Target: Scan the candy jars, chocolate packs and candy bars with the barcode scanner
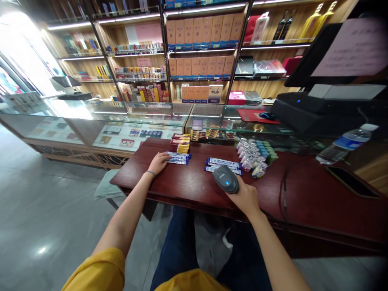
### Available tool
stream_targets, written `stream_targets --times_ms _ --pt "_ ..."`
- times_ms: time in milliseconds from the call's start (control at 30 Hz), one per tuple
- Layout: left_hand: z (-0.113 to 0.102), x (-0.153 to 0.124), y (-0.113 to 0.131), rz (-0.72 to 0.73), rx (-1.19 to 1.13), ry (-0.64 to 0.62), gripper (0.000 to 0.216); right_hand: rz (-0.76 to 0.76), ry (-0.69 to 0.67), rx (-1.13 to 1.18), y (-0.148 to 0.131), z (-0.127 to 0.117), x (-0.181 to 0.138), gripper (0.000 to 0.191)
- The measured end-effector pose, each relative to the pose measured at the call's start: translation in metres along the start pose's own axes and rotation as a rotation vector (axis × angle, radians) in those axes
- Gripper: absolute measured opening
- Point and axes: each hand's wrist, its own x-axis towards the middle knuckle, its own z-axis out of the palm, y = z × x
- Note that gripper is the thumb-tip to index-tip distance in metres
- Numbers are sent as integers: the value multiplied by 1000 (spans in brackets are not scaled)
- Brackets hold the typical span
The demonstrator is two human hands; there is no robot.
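Observation:
A dark grey barcode scanner (226, 180) with a lit blue light is in my right hand (247, 198), my fingers closed around its handle. Under and just beyond the scanner head lies a small group of blue-and-white stick packets (222, 163). My left hand (158, 164) has its fingers closed on the left end of a second group of blue-and-white stick packets (180, 158). Behind that group stand red-and-yellow packets (180, 143) in a stack. Small bottles (250, 153) with white, blue and green wrapping stand in rows to the right.
A dark red wooden desk (182, 186) carries these goods. At right are a water bottle (345, 143), a phone (351, 182), a cable (283, 194) and a monitor (318, 56). Glass display counters (121, 109) stand behind. A stool (109, 184) sits at left.

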Motion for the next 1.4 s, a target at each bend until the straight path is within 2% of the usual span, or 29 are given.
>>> stream_targets --times_ms 100,233,333,433,533,733,933,1133,1400 --pt "-2 -1 1 19 -6 50 37 11 -12 -12 4 1 -1 33" --pt "-10 -4 9 10 35 179 32 20 7 -17 11 -1 -3 38" --pt "-13 -5 21 -13 17 260 31 46 -3 -16 16 -7 -4 37" --pt "-4 -2 41 5 -28 309 30 73 -21 -18 21 -14 -5 36" --pt "18 5 72 74 -109 262 30 102 -33 -27 28 -21 -7 35" --pt "71 20 144 211 -257 82 34 138 -47 -51 47 -31 -16 31" --pt "107 35 192 281 -304 19 31 158 -38 -67 64 -44 -28 31" --pt "118 39 208 321 -175 -92 31 192 -19 -73 84 -55 -45 31" --pt "111 33 213 147 42 -149 26 251 -57 -100 92 -62 -51 31"
